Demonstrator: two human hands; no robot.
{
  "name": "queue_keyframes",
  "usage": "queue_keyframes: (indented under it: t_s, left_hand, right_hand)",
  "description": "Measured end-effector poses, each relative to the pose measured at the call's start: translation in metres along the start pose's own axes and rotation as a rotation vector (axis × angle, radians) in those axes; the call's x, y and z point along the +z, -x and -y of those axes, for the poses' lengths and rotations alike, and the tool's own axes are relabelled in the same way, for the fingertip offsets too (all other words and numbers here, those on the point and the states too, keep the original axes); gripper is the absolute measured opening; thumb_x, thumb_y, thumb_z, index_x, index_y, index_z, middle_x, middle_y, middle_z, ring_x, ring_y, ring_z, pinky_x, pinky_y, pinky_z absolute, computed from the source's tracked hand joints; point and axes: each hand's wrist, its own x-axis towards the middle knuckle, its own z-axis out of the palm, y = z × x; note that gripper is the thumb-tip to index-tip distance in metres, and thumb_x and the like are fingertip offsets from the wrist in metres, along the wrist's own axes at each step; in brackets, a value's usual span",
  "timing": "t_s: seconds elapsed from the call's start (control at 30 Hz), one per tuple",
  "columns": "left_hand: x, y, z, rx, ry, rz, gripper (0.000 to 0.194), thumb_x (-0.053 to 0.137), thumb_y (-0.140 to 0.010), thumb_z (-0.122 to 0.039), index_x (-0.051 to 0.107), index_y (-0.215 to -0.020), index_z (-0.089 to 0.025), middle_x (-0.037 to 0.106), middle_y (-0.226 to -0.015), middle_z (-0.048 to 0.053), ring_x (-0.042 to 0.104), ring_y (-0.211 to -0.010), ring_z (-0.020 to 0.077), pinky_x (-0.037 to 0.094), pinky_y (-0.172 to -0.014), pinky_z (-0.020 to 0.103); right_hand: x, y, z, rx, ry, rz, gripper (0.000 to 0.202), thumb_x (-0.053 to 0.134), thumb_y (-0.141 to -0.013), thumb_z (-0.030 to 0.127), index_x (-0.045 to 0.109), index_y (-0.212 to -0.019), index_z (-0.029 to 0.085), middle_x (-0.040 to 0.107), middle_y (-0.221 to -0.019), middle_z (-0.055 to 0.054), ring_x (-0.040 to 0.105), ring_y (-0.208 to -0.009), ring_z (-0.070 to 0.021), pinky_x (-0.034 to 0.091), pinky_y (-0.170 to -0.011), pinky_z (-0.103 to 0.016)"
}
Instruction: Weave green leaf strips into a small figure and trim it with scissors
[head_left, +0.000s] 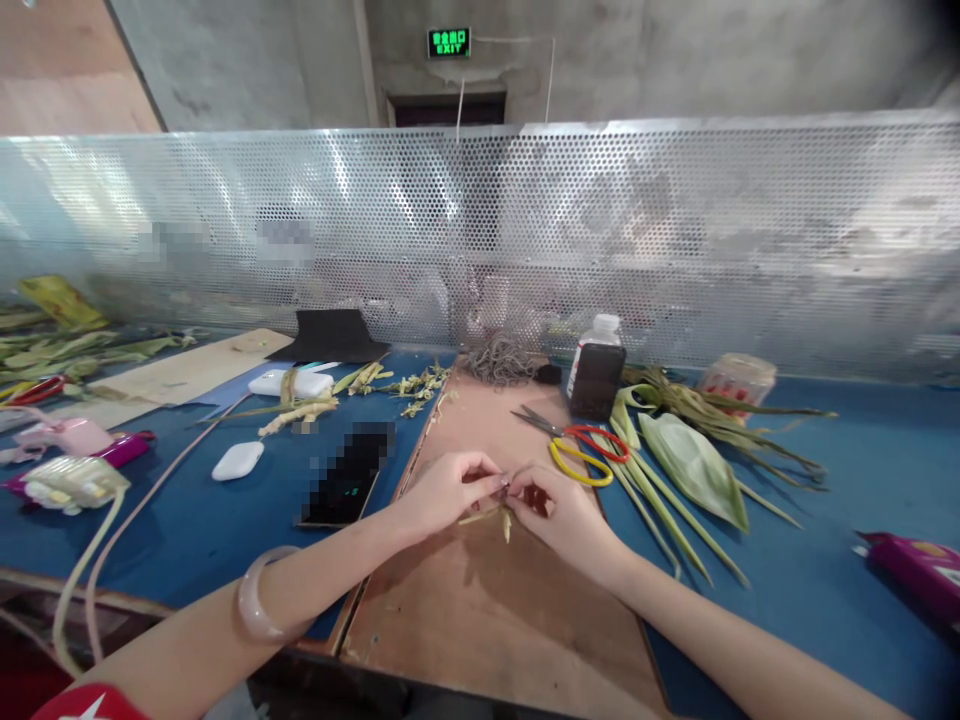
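Note:
My left hand (454, 492) and my right hand (562, 510) meet over the brown board (465, 620), fingertips almost touching. Both pinch a small piece of pale yellow-green leaf strip (507, 526), whose ends hang below the fingers. The upper part of the piece is hidden by my fingertips. Just beyond my right hand lie scissors (589, 455) with one red and one yellow handle loop, blades apart. Broad green husk-like leaves (694, 470) spread out on the right of the board.
A phone (349, 480) and a white earbud case (238, 461) lie on the blue tabletop at left. A bottle (577, 365) stands behind a dark phone-like slab. Grey tangled cord (501, 360) sits at the back, before a perforated metal screen (375, 220). A purple tool (915, 575) is far right.

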Motion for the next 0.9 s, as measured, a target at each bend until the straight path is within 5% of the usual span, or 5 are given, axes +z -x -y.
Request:
queue_keyframes:
  t_s: [0.2, 0.43, 0.9]
  left_hand:
    - [-0.001, 0.000, -0.004, 0.043, -0.012, 0.019, 0.022, 0.058, -0.080, -0.037, 0.063, -0.081, -0.016, 0.062, -0.071, 0.001, 0.053, -0.060, 0.0107, 0.040, -0.057, 0.022]
    - [-0.001, 0.000, -0.002, 0.059, -0.085, 0.043, 0.025, 0.061, -0.078, -0.039, 0.068, -0.084, -0.016, 0.068, -0.077, 0.004, 0.059, -0.065, 0.0142, 0.045, -0.063, 0.026]
    - [-0.001, -0.001, -0.008, 0.236, -0.124, -0.026, 0.020, 0.061, -0.081, -0.034, 0.070, -0.081, -0.016, 0.059, -0.083, 0.003, 0.058, -0.071, 0.0135, 0.046, -0.068, 0.025]
  right_hand:
    - [0.000, -0.002, -0.002, 0.036, 0.038, -0.030, 0.006, 0.058, -0.080, 0.022, 0.054, -0.083, 0.018, 0.053, -0.066, 0.001, 0.047, -0.055, -0.0118, 0.038, -0.053, -0.024]
    - [0.000, -0.003, 0.001, -0.014, 0.061, 0.075, 0.011, 0.053, -0.081, 0.016, 0.060, -0.072, 0.017, 0.055, -0.069, 0.000, 0.046, -0.057, -0.0111, 0.037, -0.053, -0.022]
    - [0.003, 0.001, 0.008, -0.036, 0.056, -0.049, 0.014, 0.049, -0.083, 0.020, 0.054, -0.069, 0.019, 0.049, -0.063, 0.001, 0.043, -0.056, -0.0124, 0.034, -0.052, -0.024]
